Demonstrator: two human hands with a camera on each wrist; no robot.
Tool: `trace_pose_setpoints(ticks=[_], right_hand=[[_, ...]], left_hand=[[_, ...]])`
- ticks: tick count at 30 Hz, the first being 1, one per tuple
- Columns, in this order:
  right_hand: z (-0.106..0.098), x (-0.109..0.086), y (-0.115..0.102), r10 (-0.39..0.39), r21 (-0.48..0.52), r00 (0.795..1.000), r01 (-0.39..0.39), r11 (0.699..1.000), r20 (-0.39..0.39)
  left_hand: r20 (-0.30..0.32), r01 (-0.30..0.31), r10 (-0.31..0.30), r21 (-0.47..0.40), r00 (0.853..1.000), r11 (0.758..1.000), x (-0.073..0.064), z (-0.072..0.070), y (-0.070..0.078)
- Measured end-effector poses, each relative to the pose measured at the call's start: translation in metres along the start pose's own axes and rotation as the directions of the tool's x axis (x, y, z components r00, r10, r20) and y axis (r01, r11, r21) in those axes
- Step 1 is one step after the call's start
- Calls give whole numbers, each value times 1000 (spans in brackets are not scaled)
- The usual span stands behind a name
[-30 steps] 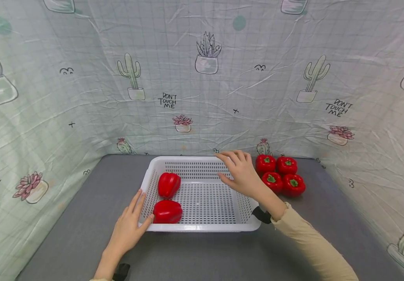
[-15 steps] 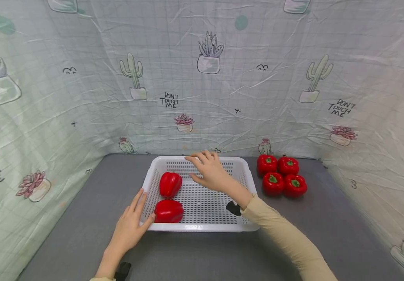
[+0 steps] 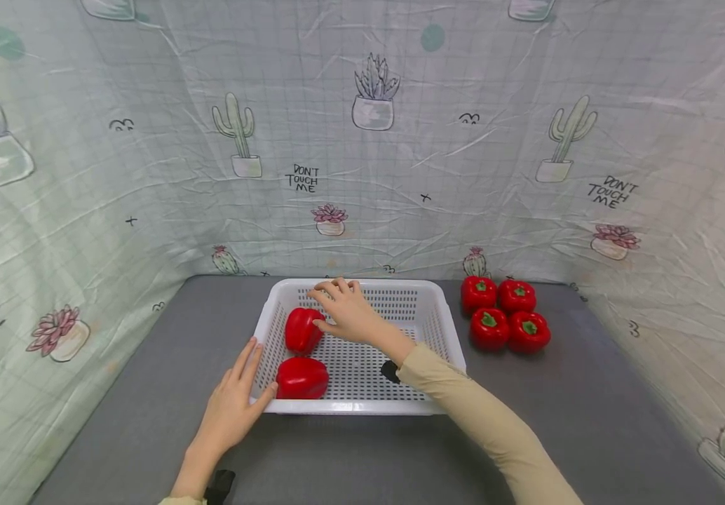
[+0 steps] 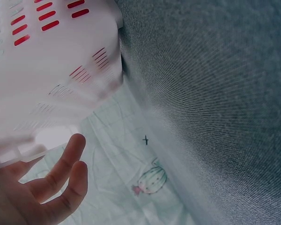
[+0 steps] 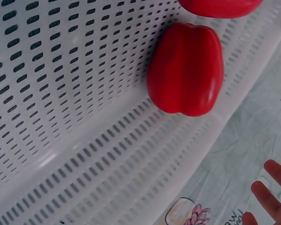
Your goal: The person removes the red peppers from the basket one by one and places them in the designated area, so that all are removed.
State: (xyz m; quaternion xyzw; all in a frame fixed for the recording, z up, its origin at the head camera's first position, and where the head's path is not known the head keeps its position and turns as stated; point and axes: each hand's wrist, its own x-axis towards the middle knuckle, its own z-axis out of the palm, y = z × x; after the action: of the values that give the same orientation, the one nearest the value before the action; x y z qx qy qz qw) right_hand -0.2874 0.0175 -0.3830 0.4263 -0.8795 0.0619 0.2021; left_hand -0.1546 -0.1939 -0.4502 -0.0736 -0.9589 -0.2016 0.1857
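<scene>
Red pepper (image 3: 301,333) near palm-down, loosely curved right grip (image 3: 347,313)

room at right in basket (image 3: 362,406), red peppers (image 3: 302,379) blocking left

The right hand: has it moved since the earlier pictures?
Yes: in the head view, the right hand has moved left across the white basket, from its right side to near the farther red pepper inside.
</scene>
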Motion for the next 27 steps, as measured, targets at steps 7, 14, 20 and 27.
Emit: trace_pose_setpoints(ticks=[7, 14, 20, 27], right_hand=[[18, 9, -4, 12, -71, 990, -2, 997, 142], [38, 12, -6, 5, -120, 979, 20, 993, 205], [48, 16, -7, 19, -150, 967, 20, 989, 255], [58, 16, -10, 20, -153, 951, 29, 988, 309]], left_hand=[[1, 0, 0, 3, 1000, 1000, 1, 0, 0], [9, 6, -6, -7, 1000, 1000, 0, 0, 0], [11, 5, -5, -8, 1000, 1000, 0, 0, -1], [14, 6, -6, -11, 1000, 1000, 0, -1, 0]])
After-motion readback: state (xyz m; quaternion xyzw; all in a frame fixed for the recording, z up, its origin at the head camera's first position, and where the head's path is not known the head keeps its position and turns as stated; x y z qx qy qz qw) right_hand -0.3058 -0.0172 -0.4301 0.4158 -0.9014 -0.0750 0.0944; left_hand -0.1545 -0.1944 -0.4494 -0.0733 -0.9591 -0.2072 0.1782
